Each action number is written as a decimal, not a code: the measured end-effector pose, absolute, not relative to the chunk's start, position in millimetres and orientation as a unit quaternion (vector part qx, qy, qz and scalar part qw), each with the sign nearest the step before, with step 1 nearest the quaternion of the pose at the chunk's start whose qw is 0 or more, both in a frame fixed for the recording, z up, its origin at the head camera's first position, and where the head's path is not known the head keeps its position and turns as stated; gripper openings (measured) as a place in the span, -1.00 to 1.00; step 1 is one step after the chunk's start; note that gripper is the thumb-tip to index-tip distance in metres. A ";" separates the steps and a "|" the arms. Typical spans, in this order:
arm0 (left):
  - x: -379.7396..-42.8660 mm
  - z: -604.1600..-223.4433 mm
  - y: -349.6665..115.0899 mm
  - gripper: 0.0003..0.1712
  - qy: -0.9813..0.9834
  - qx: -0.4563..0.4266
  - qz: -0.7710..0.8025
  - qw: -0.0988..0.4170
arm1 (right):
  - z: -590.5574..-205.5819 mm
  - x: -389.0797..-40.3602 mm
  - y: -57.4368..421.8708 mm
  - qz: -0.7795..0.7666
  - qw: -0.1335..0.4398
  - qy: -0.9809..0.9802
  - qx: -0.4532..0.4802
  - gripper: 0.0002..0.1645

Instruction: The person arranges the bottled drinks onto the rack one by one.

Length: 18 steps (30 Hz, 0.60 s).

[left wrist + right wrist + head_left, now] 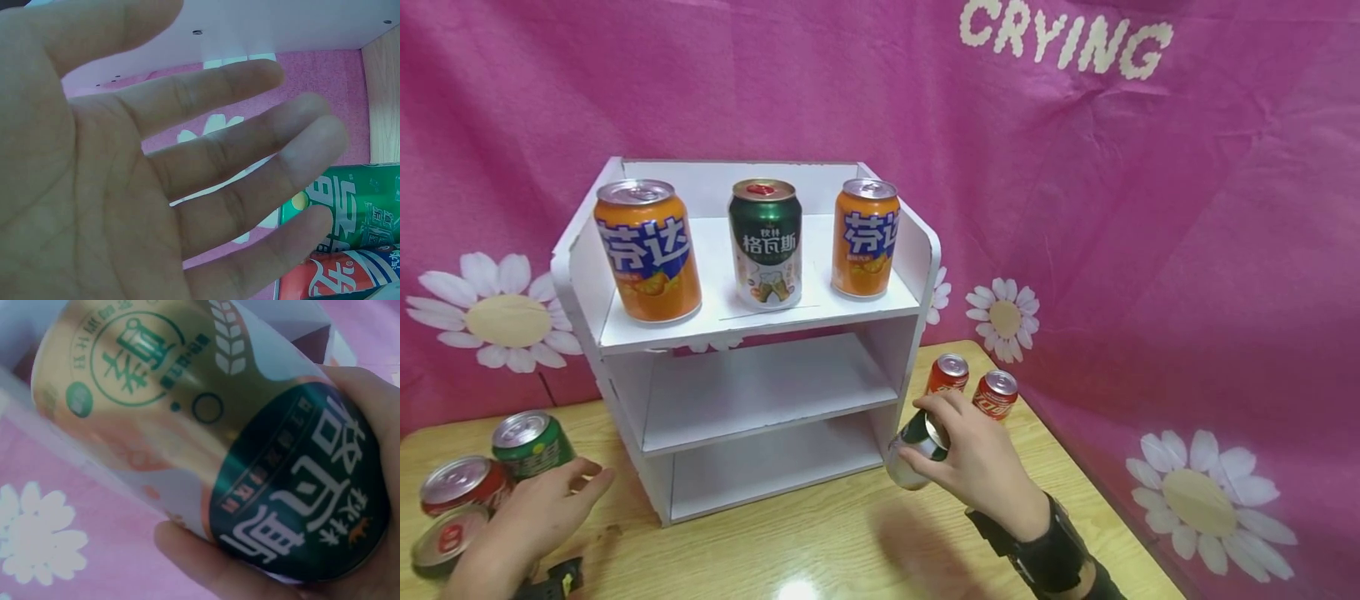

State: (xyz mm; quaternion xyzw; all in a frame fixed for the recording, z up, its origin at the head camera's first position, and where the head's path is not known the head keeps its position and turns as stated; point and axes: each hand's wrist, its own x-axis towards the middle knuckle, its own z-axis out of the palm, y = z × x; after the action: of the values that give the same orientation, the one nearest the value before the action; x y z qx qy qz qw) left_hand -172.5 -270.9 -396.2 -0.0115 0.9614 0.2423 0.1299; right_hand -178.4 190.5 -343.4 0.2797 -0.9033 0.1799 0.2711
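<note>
My right hand [981,458] grips a green and white drink can [917,450] near its top end, between thumb and fingers. The can is tilted, off to the right of the white shelf's lower tiers. In the right wrist view, the can's [187,425] gold, white and dark green label fills most of the picture. My left hand [542,512] holds nothing; its fingers [219,150] are spread and fairly straight in the left wrist view. Beside it stand a green can [533,446], a red can [466,483] and a dark can with a gold lid [448,542].
A white three-tier shelf [767,392] stands mid-table. Its top tier bears two orange cans [651,258] [865,242] with a green and white can [766,246] between them. Two red cans [949,373] [996,393] stand right of the shelf, near the pink curtain [1112,250].
</note>
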 end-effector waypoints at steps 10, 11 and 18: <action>-174.4 -396.3 -269.0 -0.20 0.958 -0.016 0.248 0.141 | -327.7 -186.6 159.9 0.218 0.273 -0.875 0.334 -0.26; -174.4 -396.3 -269.1 -0.20 0.958 -0.014 0.248 0.140 | -326.6 -187.3 157.5 0.221 0.271 -0.874 0.338 -0.26; -174.7 -396.7 -269.7 -0.22 0.959 -0.012 0.247 0.135 | -317.5 -195.4 139.6 0.221 0.279 -0.868 0.347 -0.27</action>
State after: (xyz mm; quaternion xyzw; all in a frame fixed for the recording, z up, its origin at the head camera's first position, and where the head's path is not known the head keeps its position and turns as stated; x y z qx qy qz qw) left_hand -174.7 -269.7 -396.7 -0.0119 0.9595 0.2470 0.1352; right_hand -195.4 139.6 -317.5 0.3467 -0.8679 0.2212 0.2785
